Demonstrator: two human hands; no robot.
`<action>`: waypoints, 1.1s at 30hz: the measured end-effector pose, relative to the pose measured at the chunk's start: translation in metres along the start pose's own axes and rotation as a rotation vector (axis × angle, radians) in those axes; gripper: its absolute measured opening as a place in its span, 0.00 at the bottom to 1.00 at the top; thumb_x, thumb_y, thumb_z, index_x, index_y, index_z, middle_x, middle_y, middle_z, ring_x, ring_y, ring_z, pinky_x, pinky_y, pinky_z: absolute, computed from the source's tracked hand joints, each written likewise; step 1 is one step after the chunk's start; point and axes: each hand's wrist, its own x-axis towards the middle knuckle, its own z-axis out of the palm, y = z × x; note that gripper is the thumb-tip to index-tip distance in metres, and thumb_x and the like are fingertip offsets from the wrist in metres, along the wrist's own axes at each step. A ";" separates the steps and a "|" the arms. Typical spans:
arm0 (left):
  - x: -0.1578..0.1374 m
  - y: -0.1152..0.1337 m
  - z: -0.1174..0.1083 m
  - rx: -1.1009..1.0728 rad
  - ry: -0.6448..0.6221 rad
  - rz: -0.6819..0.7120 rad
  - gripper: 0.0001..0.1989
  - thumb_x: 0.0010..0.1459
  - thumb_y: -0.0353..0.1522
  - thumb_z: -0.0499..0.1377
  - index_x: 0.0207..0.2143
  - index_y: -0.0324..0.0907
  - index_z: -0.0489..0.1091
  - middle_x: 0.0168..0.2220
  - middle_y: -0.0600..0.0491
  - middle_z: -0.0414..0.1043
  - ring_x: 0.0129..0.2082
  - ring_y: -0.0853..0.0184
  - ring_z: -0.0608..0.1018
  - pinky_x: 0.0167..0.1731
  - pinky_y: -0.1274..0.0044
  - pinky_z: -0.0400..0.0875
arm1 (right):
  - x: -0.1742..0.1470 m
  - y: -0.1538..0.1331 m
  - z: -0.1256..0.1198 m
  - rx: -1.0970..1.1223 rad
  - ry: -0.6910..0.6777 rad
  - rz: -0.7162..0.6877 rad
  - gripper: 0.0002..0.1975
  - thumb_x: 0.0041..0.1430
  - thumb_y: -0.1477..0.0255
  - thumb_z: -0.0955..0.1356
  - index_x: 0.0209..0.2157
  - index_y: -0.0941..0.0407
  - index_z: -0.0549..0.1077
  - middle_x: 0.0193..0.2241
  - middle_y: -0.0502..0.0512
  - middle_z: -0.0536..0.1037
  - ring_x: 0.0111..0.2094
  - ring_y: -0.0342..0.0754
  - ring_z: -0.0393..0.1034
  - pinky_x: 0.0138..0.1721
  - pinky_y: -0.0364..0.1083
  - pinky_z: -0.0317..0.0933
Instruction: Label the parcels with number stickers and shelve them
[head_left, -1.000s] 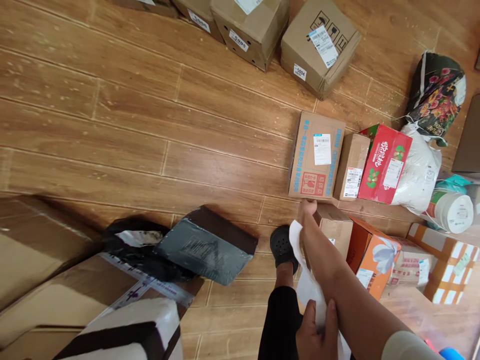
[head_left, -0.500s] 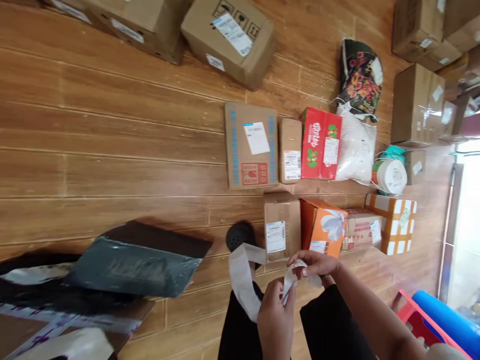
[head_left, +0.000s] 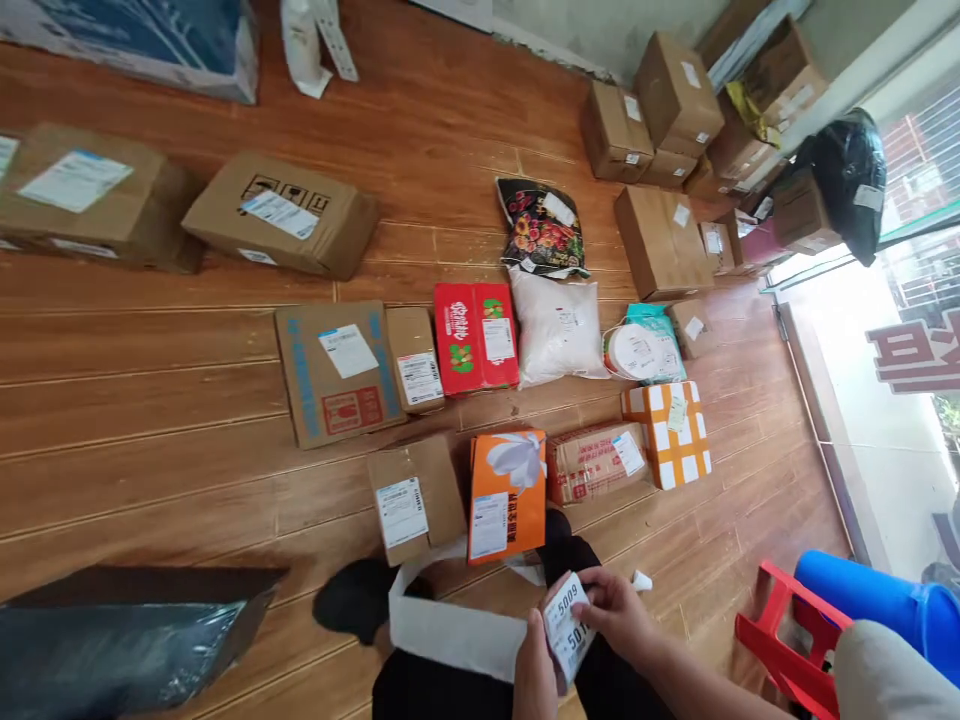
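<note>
Low in the view, my left hand grips a strip of white number labels, one printed 5009 and another starting 501. My right hand pinches the same strip from the other side, fingers at its right edge. A long blank white length of the strip runs left from my hands and loops up toward the boxes. Just beyond my hands are an orange box with a white flower and a brown carton with a shipping label. Both stand on the wooden floor.
A red box, a white sack and an orange-and-white checked box stand in rows ahead. A dark plastic parcel lies at the left. At the right are a red stool and a blue bin.
The view has swung right, so the boxes appear farther left. The strip, earlier curled between my fingers, now lies flatter with its printed numbers facing up.
</note>
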 end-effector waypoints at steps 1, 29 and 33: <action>-0.014 -0.001 0.012 0.015 -0.029 -0.029 0.27 0.44 0.57 0.60 0.32 0.44 0.77 0.34 0.46 0.80 0.44 0.50 0.80 0.41 0.67 0.76 | -0.015 -0.005 -0.014 0.004 0.020 0.000 0.31 0.34 0.52 0.80 0.39 0.55 0.76 0.19 0.44 0.69 0.21 0.40 0.61 0.26 0.42 0.55; -0.144 -0.165 0.103 0.278 -0.166 0.257 0.13 0.51 0.41 0.63 0.36 0.44 0.78 0.36 0.48 0.82 0.36 0.58 0.83 0.40 0.70 0.79 | -0.172 0.076 -0.201 -0.348 -0.013 -0.645 0.04 0.61 0.68 0.70 0.33 0.51 0.78 0.40 0.56 0.77 0.43 0.48 0.72 0.48 0.48 0.65; -0.136 -0.177 0.131 0.325 -0.165 0.280 0.12 0.52 0.41 0.63 0.36 0.45 0.79 0.37 0.48 0.82 0.38 0.57 0.83 0.44 0.68 0.78 | -0.168 0.076 -0.233 -0.085 -0.122 -0.411 0.21 0.62 0.56 0.68 0.54 0.48 0.70 0.47 0.58 0.77 0.49 0.52 0.72 0.50 0.51 0.66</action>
